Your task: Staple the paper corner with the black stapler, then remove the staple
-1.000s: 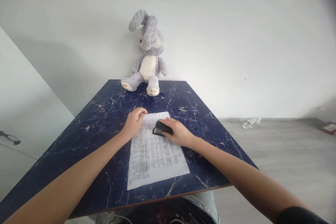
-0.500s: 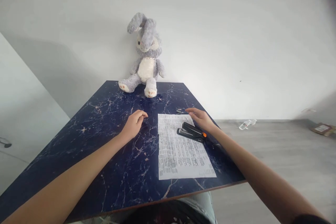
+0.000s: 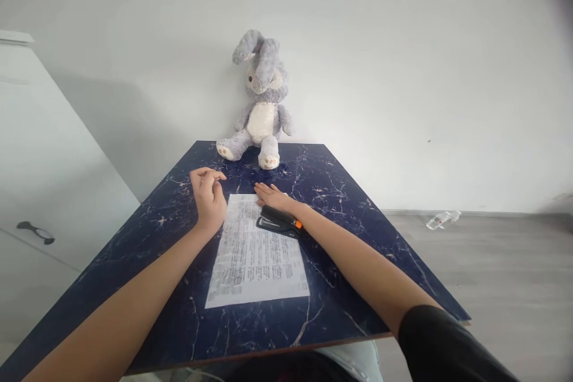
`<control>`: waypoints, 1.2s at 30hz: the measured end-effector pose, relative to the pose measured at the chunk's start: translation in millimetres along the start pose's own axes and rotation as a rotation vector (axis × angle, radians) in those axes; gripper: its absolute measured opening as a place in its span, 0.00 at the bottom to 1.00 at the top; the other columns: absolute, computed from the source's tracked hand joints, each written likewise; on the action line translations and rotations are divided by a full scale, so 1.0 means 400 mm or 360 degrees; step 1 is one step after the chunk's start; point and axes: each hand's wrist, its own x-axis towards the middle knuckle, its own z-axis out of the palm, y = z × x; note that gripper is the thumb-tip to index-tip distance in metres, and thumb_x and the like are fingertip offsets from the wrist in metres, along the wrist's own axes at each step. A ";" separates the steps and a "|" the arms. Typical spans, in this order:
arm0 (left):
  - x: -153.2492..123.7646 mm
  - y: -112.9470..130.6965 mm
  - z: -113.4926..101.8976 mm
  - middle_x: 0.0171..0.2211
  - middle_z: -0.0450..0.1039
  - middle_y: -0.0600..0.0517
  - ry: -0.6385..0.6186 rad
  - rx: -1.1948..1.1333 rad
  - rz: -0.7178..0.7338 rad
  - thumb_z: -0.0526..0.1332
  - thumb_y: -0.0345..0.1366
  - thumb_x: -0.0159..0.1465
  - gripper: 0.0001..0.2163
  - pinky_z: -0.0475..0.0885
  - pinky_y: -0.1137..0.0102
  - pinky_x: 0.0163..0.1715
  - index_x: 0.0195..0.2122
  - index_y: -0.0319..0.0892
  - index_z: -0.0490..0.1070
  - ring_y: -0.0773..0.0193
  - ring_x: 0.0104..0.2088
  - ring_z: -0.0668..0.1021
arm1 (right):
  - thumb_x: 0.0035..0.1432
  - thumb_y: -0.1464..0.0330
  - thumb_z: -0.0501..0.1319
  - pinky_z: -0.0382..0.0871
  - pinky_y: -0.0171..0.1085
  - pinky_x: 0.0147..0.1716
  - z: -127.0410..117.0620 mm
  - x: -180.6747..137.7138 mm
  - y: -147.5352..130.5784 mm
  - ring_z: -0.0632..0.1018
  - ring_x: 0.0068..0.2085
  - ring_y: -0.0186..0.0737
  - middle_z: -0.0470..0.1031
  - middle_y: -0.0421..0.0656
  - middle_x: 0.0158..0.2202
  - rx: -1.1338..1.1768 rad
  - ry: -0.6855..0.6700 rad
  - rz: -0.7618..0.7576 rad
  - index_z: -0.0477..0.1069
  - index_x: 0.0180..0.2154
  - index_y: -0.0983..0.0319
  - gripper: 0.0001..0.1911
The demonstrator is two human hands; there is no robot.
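A printed sheet of paper (image 3: 250, 277) lies on the dark blue marbled table (image 3: 156, 274). On it rests a black stapler (image 3: 274, 219) with an orange end, partly covered by my right forearm. My right hand (image 3: 271, 194) lies flat, fingers stretched out, over the paper's upper right edge just beyond the stapler. Just left of the paper is my left hand (image 3: 208, 197), its fingers loosely bent, the thumb apart from them and nothing visible in it.
A grey plush rabbit (image 3: 262, 113) sits at the table's far end against the wall. To the left stands a white cabinet (image 3: 54, 149) with a dark handle (image 3: 36, 231). A clear plastic bottle (image 3: 441, 219) lies on the floor at right.
The paper and stapler have shifted left on the table. My right hand has moved left and now lies flat; my left hand has moved left. A small metal piece beyond the paper no longer shows.
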 end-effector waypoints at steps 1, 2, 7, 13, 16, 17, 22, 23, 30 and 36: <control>0.002 0.000 -0.004 0.45 0.64 0.45 0.0013 0.0000 -0.0010 0.51 0.22 0.65 0.12 0.71 0.62 0.50 0.37 0.42 0.72 0.56 0.50 0.72 | 0.70 0.67 0.58 0.41 0.60 0.71 0.010 0.027 -0.027 0.54 0.73 0.56 0.52 0.56 0.73 0.0059 0.0022 -0.0034 0.61 0.67 0.69 0.28; 0.004 0.000 -0.007 0.45 0.64 0.45 0.0014 -0.0002 -0.0020 0.51 0.22 0.65 0.12 0.71 0.63 0.50 0.37 0.42 0.72 0.56 0.50 0.72 | 0.69 0.68 0.60 0.41 0.60 0.71 0.018 0.048 -0.052 0.55 0.73 0.56 0.55 0.54 0.72 0.0120 0.0052 -0.0067 0.62 0.66 0.68 0.27; 0.009 -0.001 -0.013 0.45 0.63 0.45 -0.0011 0.0002 -0.0057 0.51 0.23 0.67 0.11 0.71 0.63 0.49 0.36 0.43 0.71 0.55 0.50 0.72 | 0.74 0.71 0.50 0.49 0.52 0.70 0.003 0.049 -0.120 0.60 0.72 0.44 0.62 0.44 0.71 0.0405 0.0253 -0.0184 0.62 0.65 0.61 0.21; 0.009 -0.009 -0.010 0.45 0.64 0.46 -0.0027 -0.0059 -0.0148 0.51 0.25 0.68 0.11 0.72 0.62 0.49 0.36 0.44 0.71 0.55 0.48 0.72 | 0.72 0.52 0.53 0.70 0.48 0.57 -0.063 -0.104 -0.156 0.75 0.59 0.48 0.76 0.49 0.59 0.1059 -0.0020 -0.0348 0.64 0.64 0.57 0.26; 0.005 -0.017 -0.003 0.43 0.65 0.47 -0.0108 -0.0119 -0.0194 0.51 0.25 0.67 0.12 0.72 0.61 0.49 0.36 0.44 0.72 0.56 0.46 0.73 | 0.58 0.60 0.69 0.73 0.42 0.44 -0.071 -0.176 -0.183 0.80 0.43 0.46 0.80 0.44 0.44 0.0819 -0.0140 -0.0315 0.73 0.51 0.59 0.20; 0.002 -0.022 0.001 0.43 0.66 0.47 -0.0151 -0.0142 -0.0221 0.50 0.25 0.66 0.12 0.72 0.61 0.49 0.35 0.43 0.72 0.57 0.45 0.73 | 0.56 0.65 0.70 0.72 0.40 0.40 -0.073 -0.195 -0.185 0.79 0.39 0.44 0.80 0.42 0.39 0.0709 -0.0122 -0.0288 0.74 0.47 0.59 0.17; -0.029 -0.045 0.043 0.39 0.73 0.49 -0.0484 -0.0272 -0.0431 0.51 0.24 0.60 0.12 0.74 0.60 0.49 0.35 0.43 0.73 0.58 0.42 0.78 | 0.55 0.72 0.66 0.69 0.37 0.35 -0.128 -0.279 -0.120 0.76 0.35 0.40 0.78 0.40 0.36 0.0538 -0.0123 -0.0292 0.73 0.42 0.61 0.11; -0.041 -0.043 0.055 0.39 0.75 0.49 -0.0568 -0.0303 -0.0509 0.52 0.24 0.59 0.12 0.75 0.60 0.48 0.35 0.43 0.73 0.58 0.42 0.79 | 0.55 0.72 0.66 0.69 0.37 0.35 -0.146 -0.297 -0.097 0.76 0.36 0.41 0.78 0.41 0.37 0.0548 -0.0124 -0.0275 0.73 0.43 0.62 0.11; -0.165 0.044 0.119 0.58 0.72 0.40 -0.1276 -0.0008 -0.0179 0.55 0.27 0.65 0.16 0.65 0.50 0.65 0.52 0.41 0.73 0.49 0.61 0.73 | 0.56 0.69 0.67 0.68 0.38 0.34 -0.235 -0.387 0.025 0.76 0.34 0.41 0.78 0.41 0.36 0.0515 -0.0130 -0.0222 0.76 0.43 0.62 0.12; -0.170 0.066 0.117 0.61 0.68 0.40 -0.1527 0.0165 0.0048 0.55 0.31 0.68 0.17 0.65 0.51 0.65 0.57 0.41 0.70 0.47 0.63 0.71 | 0.55 0.67 0.69 0.68 0.39 0.37 -0.213 -0.367 0.005 0.75 0.38 0.42 0.75 0.41 0.39 0.0587 0.0118 -0.0242 0.74 0.41 0.62 0.12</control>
